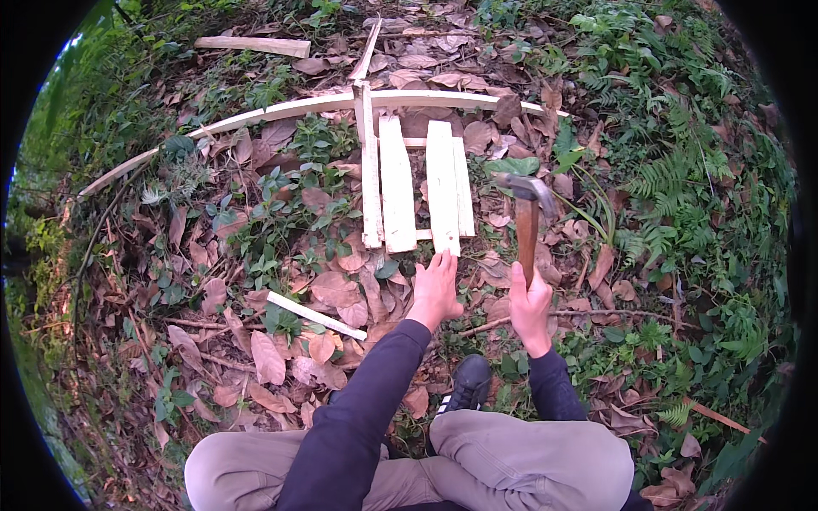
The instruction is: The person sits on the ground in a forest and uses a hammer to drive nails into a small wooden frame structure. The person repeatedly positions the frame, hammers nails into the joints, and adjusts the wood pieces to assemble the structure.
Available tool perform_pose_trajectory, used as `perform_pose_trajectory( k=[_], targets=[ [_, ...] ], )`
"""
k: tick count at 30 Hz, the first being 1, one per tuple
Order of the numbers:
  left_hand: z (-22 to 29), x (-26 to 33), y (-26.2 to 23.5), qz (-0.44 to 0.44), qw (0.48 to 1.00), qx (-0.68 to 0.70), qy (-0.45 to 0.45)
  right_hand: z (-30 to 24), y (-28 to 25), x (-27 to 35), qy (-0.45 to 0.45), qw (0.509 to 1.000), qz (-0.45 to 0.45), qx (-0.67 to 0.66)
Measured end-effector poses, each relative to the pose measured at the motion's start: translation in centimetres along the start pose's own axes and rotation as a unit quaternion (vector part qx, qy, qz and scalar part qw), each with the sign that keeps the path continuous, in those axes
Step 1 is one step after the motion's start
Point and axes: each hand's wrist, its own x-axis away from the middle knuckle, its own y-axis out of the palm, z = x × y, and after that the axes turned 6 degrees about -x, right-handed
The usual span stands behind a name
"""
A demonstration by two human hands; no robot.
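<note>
My right hand [532,311] is wrapped round the wooden handle of a claw hammer [527,230], whose metal head is raised to the right of a small wooden frame. My left hand [435,294] reaches forward, fingers stretched out and thumb apart. Its fingertips touch the near end of a pale plank [442,187], by a small dark spot. A second plank [398,187] lies beside it, with a gap between them. Both rest across short crosspieces [423,234], between a left side rail [371,196] and a right side strip [463,187].
Behind the frame a long bowed-looking strip [315,106] runs across the leaf-covered ground. A splintered upright piece [366,53] stands at its far left corner. Loose wood pieces lie at the far left [253,43] and near left [317,315]. Ferns [669,183] grow at right; a shoe [467,383] is below.
</note>
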Motion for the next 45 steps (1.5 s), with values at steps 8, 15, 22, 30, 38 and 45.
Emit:
perform_pose_trajectory(
  k=[8,15,22,30,38,45],
  targets=[
    [1.1,-0.7,-0.8,0.003,1.000,-0.016,0.017,7.4,1.5,0.2,0.047,0.970,-0.146,0.187],
    [0.0,0.2,0.0,-0.002,1.000,-0.018,0.003,-1.8,-0.3,-1.3,-0.033,0.999,0.018,-0.036],
    [0.2,-0.4,-0.5,0.016,1.000,-0.017,0.017,6.7,1.5,-0.2,0.099,0.983,-0.095,0.122],
    [0.4,-0.5,0.3,0.024,0.999,-0.030,0.014,7.3,0.0,0.8,-0.008,0.993,0.062,-0.101],
    [-0.5,0.6,1.2,0.020,0.999,-0.020,0.023,0.6,-0.3,-0.7,-0.026,0.996,-0.057,0.068],
    [0.7,-0.3,0.1,-0.010,0.999,-0.031,0.024,6.8,0.8,0.6,-0.015,0.957,-0.155,0.245]
  ],
)
